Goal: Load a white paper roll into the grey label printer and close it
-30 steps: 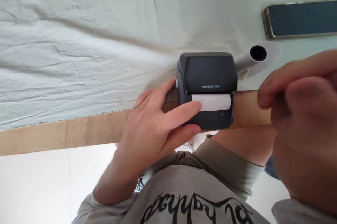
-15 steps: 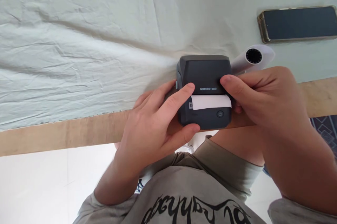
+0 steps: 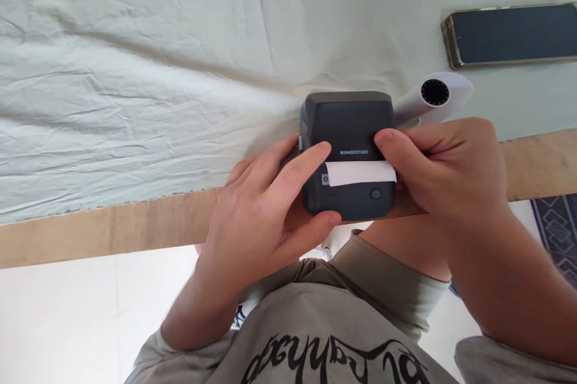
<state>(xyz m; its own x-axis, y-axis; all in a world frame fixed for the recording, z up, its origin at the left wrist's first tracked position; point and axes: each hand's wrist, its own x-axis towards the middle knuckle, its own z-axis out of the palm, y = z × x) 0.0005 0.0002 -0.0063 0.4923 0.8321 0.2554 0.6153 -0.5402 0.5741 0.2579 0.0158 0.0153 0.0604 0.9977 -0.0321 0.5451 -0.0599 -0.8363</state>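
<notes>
A dark grey label printer (image 3: 349, 125) marked NIIMBOT stands at the table's near edge. A blank white paper strip (image 3: 360, 172) sticks out of its front slot, above a round power button. My left hand (image 3: 256, 210) is wrapped round the printer's left side, index fingertip on the lid and thumb at the lower front edge. On the other side, my right hand (image 3: 451, 167) grips it with the thumb on the lid's right edge, near the strip's right end. The right hand's other fingers are mostly hidden behind the printer and thumb.
A white cylindrical device with a black round end (image 3: 435, 92) lies just beyond my right hand. Farther right rests a phone (image 3: 514, 35) in a clear case. Wrinkled pale cloth (image 3: 135, 101) covers the table, whose bare wooden edge (image 3: 112, 222) runs in front of me.
The right hand has shifted very slightly left, its curled fingers now less visible under the thumb. Printer, strip and left hand look almost the same; the view has moved a little.
</notes>
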